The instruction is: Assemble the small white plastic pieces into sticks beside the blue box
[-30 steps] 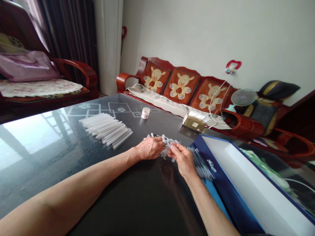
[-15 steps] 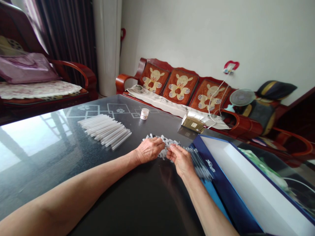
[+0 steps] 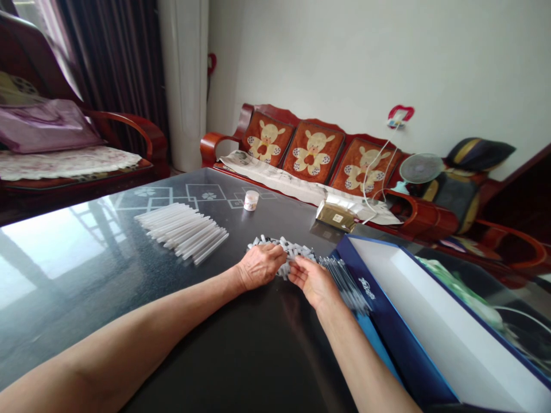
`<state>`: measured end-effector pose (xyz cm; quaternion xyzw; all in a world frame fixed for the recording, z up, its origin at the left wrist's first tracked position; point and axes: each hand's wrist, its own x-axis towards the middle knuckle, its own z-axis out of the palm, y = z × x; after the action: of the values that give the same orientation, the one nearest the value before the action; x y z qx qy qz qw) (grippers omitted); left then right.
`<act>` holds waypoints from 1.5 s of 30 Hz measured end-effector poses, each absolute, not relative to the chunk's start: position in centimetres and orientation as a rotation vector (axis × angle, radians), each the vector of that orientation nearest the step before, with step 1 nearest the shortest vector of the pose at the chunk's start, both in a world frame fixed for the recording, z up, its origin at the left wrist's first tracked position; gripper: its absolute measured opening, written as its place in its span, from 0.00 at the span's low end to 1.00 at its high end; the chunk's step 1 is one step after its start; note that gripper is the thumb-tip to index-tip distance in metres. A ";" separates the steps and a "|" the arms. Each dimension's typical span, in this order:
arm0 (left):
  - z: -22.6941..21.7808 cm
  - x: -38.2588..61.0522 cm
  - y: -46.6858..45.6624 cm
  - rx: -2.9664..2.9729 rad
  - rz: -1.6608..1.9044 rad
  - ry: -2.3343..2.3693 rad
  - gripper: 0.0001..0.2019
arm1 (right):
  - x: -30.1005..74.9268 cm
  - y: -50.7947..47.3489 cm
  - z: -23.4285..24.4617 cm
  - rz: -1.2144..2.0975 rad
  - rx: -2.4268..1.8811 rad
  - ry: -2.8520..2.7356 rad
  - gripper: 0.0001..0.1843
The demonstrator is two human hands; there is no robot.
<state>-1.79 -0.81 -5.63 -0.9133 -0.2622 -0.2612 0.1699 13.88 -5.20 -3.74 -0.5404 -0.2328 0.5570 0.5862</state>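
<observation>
While the left hand and right hand work at a cluster of white plastic pieces on the dark glass tabletop, both sets of fingers curl closed onto it, grip firmness undeterminable, with fanned clear tubes just right.
</observation>
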 end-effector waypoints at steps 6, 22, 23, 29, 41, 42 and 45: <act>-6.1 -1.5 -0.9 -2.587 -0.736 -0.721 0.10 | 14.7 -4.9 -4.5 1.361 -1.279 -0.604 0.04; -4.7 -2.0 -0.7 -2.527 -0.874 -0.812 0.14 | 14.1 -5.5 -3.3 1.139 -1.169 -0.882 0.15; -4.7 -2.0 -0.8 -2.540 -0.882 -0.819 0.15 | 14.2 -5.5 -3.2 1.132 -1.176 -0.895 0.16; -4.8 -1.8 -0.9 -2.583 -0.888 -0.843 0.14 | 14.4 -5.6 -3.1 1.156 -1.200 -0.828 0.15; -4.7 -2.1 -0.5 -2.634 -0.849 -0.703 0.13 | 15.7 -5.8 -2.8 0.747 -1.383 -1.441 0.08; -4.7 -2.1 -0.6 -2.645 -0.868 -0.693 0.13 | 15.6 -6.0 -2.5 0.633 -1.386 -1.540 0.08; -4.7 -2.1 -0.8 -2.664 -0.952 -0.697 0.13 | 14.9 -6.3 -1.3 0.354 -1.341 -1.804 0.08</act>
<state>-2.08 -0.83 -4.65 -0.9083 -0.2377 -0.3248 0.1138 14.92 -6.27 -1.29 -0.5349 -0.7197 0.1411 0.4195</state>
